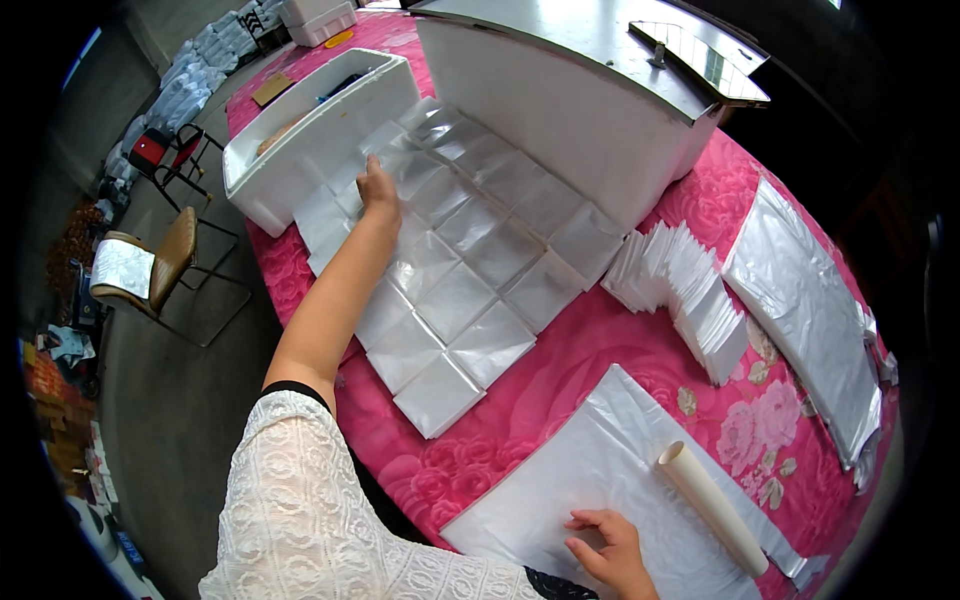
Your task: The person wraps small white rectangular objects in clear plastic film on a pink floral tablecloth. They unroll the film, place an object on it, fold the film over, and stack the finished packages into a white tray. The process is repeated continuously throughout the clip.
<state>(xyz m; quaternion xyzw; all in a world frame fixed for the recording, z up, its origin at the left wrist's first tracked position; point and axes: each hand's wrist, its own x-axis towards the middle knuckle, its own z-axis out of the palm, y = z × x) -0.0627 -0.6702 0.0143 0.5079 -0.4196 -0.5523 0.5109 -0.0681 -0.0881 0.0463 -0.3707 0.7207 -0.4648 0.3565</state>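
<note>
"Around the grid of clear packets [455, 300], what stands in the way?"

"Close beyond its far left edge is an open white foam box [300, 185]; inside lie a dark thing [342, 88] and a brown thing [283, 134], too much hidden to name. Along its far right edge stands a large white box [550, 110], with a metal sheet [560, 40] and a dark flat device [700, 65] on top."

"And the hands?"

"The left hand [379, 190] is over the grid, toward its far left part, with fingers bent; whether they are closed on a packet, I cannot tell. The forearm [330, 290] hides some packets from view. The right hand [608, 555] is well apart from the grid, to the near right of it, over a plastic sheet [570, 470]; its thumb and fingers stand apart, and I see nothing between them."

"What else is around the grid?"

"Just beside its right corner is a leaning row of small white pieces [680, 290], and farther right a silvery bundle [805, 320]. A pale tube [712, 510] lies on the sheet, to the near right of the grid."

"Which surface and which room?"

"Under the grid is a pink flowered cloth [435, 470]. To the left of the grid, I see a grey floor [180, 400] with a tan chair [178, 250] and a red and black chair [152, 150]; farther back, white sacks [195, 75] are piled"
</note>
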